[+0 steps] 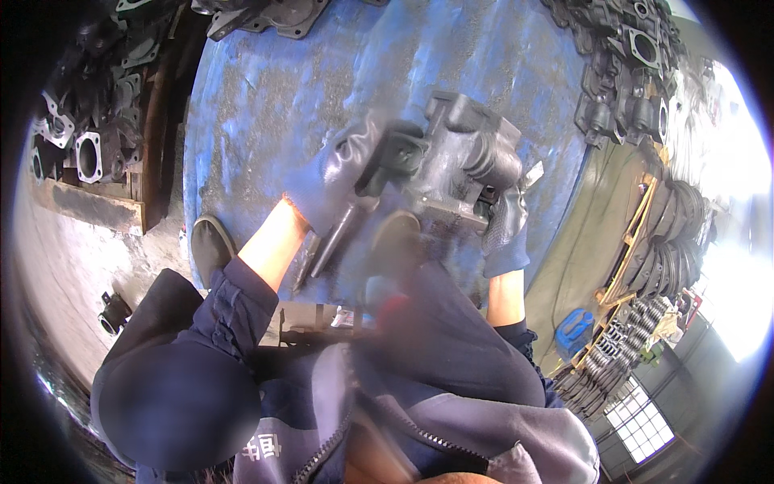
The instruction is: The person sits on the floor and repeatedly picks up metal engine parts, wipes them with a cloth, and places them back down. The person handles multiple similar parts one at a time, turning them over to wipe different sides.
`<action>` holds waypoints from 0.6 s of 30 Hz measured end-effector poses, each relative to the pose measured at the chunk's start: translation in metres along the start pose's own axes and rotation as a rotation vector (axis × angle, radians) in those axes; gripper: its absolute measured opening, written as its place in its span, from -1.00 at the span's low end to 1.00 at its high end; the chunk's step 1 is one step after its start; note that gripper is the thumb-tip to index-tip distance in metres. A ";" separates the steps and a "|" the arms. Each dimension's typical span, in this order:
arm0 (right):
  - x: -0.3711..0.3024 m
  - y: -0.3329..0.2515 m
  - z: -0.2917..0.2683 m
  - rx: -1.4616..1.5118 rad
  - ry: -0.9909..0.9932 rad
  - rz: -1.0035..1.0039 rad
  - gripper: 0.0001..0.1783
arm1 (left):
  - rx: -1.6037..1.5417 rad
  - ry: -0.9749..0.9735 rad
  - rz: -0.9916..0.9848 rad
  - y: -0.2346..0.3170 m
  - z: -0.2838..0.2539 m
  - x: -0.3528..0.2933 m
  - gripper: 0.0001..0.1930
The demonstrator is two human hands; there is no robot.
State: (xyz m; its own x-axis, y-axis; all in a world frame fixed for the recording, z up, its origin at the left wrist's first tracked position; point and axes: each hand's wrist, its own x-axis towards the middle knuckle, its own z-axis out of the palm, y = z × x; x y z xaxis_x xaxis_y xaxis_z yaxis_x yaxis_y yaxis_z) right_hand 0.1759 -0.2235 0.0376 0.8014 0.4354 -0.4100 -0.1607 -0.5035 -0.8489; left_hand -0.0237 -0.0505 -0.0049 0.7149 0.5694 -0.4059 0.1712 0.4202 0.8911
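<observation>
In the head view, a grey cast-metal housing (463,149) was between the two gloved hands, above the middle of a worn blue surface (266,97), with its ribbed round part turned to the right. I could not tell if it rested there or was lifted. The left hand (348,161) was at the left end of the housing, with fingers bent and half closed; because of blur I could not tell whether it gripped firmly. The right hand (506,224) was closed around the lower right end of the housing, and a small pale strip (534,174) stuck out just beside it. Below the left hand, toward the near edge of the surface, there was a dark bar (332,240). More dark castings (625,77) were piled at the far right corner, and others (278,14) stood along the far edge. Beyond the left edge, a wooden crate (93,207) carried similar parts.
</observation>
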 end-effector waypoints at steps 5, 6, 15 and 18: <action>-0.001 0.004 -0.003 0.037 -0.036 0.064 -0.48 | 0.186 -0.054 -0.122 0.008 -0.016 0.011 -0.22; -0.001 0.003 0.000 -0.002 -0.042 -0.035 -0.48 | 0.207 0.023 -0.072 0.006 -0.016 0.015 -0.21; -0.027 -0.031 0.024 -0.499 -0.264 -0.761 -0.70 | 0.117 0.206 0.059 -0.019 -0.029 0.025 -0.51; -0.037 -0.043 0.045 -0.255 -0.334 -0.640 -0.71 | -0.914 0.065 -0.200 -0.035 -0.033 0.029 -0.55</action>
State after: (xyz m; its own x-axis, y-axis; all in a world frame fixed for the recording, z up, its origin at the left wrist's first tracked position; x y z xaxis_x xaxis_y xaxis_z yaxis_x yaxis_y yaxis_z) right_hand 0.1270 -0.1844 0.0745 0.4704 0.8822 0.0220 0.4464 -0.2164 -0.8683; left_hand -0.0313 -0.0255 -0.0547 0.6857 0.4535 -0.5693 -0.3319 0.8910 0.3099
